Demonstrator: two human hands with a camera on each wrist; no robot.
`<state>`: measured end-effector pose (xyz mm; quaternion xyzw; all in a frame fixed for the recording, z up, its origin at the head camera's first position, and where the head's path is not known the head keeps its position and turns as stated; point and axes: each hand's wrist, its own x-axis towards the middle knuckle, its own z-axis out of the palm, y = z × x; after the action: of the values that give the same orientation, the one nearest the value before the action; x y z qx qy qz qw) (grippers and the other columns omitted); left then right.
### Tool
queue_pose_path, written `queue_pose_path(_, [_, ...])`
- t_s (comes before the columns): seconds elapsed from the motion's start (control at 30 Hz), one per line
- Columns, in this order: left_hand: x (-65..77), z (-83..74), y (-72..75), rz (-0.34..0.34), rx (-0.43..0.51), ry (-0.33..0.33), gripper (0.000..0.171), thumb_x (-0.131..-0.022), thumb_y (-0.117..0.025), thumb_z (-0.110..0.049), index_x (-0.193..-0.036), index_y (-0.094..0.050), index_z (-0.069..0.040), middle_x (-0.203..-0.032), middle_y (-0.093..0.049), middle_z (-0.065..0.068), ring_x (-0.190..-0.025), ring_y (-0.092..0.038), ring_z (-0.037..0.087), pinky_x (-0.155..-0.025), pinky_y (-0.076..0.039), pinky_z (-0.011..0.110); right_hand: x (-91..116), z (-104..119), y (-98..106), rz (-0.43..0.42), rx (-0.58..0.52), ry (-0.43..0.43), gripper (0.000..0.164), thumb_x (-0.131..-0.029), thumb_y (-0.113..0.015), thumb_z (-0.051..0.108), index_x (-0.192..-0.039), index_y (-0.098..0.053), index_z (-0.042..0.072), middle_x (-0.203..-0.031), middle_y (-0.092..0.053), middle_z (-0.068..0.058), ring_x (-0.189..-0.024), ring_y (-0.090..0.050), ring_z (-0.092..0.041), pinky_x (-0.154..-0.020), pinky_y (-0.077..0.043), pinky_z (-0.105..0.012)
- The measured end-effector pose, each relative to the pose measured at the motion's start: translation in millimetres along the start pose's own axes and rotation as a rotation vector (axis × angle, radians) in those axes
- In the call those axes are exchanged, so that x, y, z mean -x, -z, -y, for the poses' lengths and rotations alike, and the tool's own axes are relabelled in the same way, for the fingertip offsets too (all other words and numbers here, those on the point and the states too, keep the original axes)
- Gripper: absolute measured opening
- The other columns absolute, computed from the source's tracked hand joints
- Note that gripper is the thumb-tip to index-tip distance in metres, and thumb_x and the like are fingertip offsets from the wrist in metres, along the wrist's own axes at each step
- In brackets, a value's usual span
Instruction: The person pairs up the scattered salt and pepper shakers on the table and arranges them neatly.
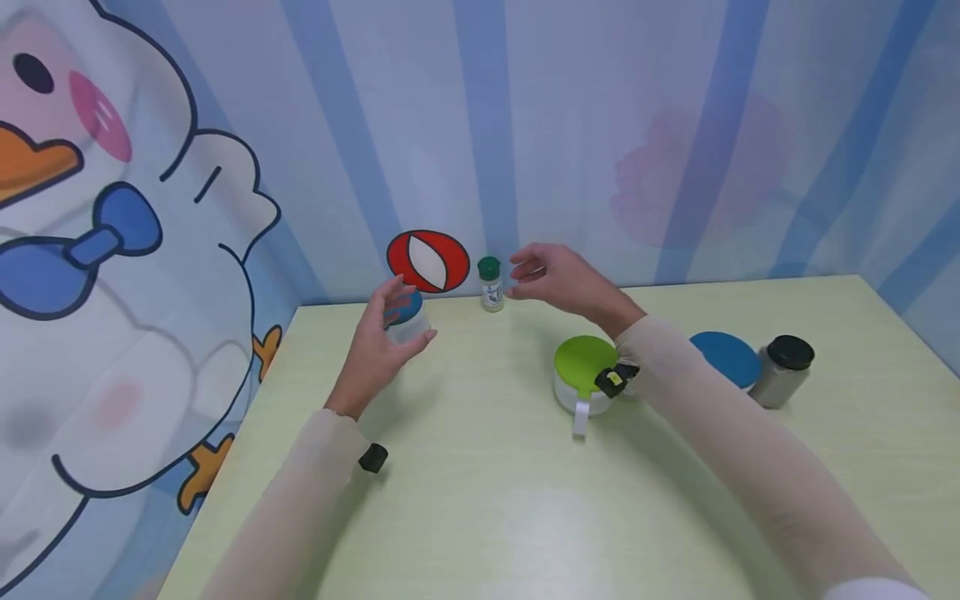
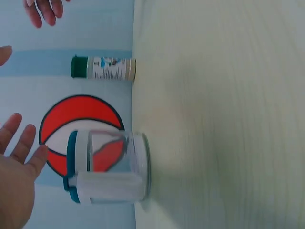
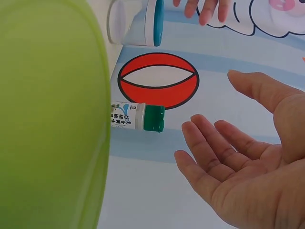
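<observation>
A clear jar with a blue lid [image 1: 411, 328] stands near the back edge, partly behind my left hand [image 1: 377, 348]. In the left wrist view, the fingers spread beside the lid of this jar [image 2: 112, 186], apart from it. A small seasoning bottle with a green cap [image 1: 491, 292] stands upright by the wall, to the right of the jar. Just right of the bottle is my right hand [image 1: 566, 282], its fingers loosely bent and nothing in them. The right wrist view shows a gap between that palm and the green cap [image 3: 154, 118].
Below my right wrist sits a container with a green lid and white handle [image 1: 585, 362]. Partly behind my right sleeve are a blue-lidded container [image 1: 726, 358] and a grey jar with a black lid [image 1: 783, 371]. A printed wall [image 1: 570, 125] borders the table [image 1: 487, 500].
</observation>
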<state>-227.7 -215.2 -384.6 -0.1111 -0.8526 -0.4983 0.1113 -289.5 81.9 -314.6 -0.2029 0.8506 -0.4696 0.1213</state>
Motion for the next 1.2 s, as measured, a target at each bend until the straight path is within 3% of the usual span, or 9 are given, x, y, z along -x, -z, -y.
queue_pose_path(0.2, [-5.3,11.3,15.3,-0.013,-0.008,0.017,0.086,-0.088,-0.08,-0.033,-0.157,-0.03,-0.029,-0.154,-0.043,-0.007,-0.143,-0.038,0.021,-0.115,-0.034,0.061,-13,4,-3,0.007,0.004,-0.009,0.056,-0.093,-0.073,0.02,-0.143,-0.052,0.004,-0.135,-0.061,-0.014,-0.124,-0.059,-0.027,-0.104,-0.05,-0.045])
queue_pose_path(0.37, [-11.8,24.3,19.3,-0.037,-0.055,0.035,0.091,-0.088,-0.081,-0.027,-0.159,-0.026,-0.028,-0.156,-0.042,-0.006,-0.146,-0.034,0.021,-0.117,-0.029,0.065,-25,2,-5,0.026,0.001,-0.026,0.056,-0.095,-0.072,0.019,-0.144,-0.051,0.003,-0.139,-0.059,-0.017,-0.125,-0.056,-0.027,-0.106,-0.049,-0.045])
queue_pose_path(0.73, [-23.7,42.2,22.8,-0.075,-0.111,0.068,0.094,-0.086,-0.083,-0.034,-0.16,-0.025,-0.03,-0.159,-0.037,-0.003,-0.148,-0.03,0.025,-0.115,-0.033,0.063,-45,2,-11,-0.04,-0.013,-0.073,0.058,-0.092,-0.075,0.015,-0.144,-0.052,0.004,-0.141,-0.057,-0.015,-0.129,-0.053,-0.027,-0.108,-0.047,-0.044])
queue_pose_path(1.0, [-30.5,55.4,22.2,-0.089,-0.127,0.161,0.096,-0.086,-0.081,-0.039,-0.161,-0.021,-0.031,-0.163,-0.03,-0.002,-0.15,-0.025,0.027,-0.117,-0.03,0.063,-59,-3,-18,-0.095,-0.031,-0.101,0.059,-0.091,-0.077,0.016,-0.144,-0.053,0.005,-0.139,-0.058,-0.013,-0.127,-0.054,-0.027,-0.108,-0.047,-0.044])
queue_pose_path(1.2, [-38.0,66.4,20.5,-0.08,-0.123,0.191,0.1,-0.085,-0.082,-0.041,-0.161,-0.017,-0.03,-0.165,-0.026,0.0,-0.151,-0.023,0.03,-0.117,-0.031,0.062,-67,-6,-21,-0.122,-0.042,-0.113,0.059,-0.09,-0.077,0.016,-0.143,-0.053,0.006,-0.14,-0.058,-0.012,-0.126,-0.054,-0.027,-0.109,-0.046,-0.043])
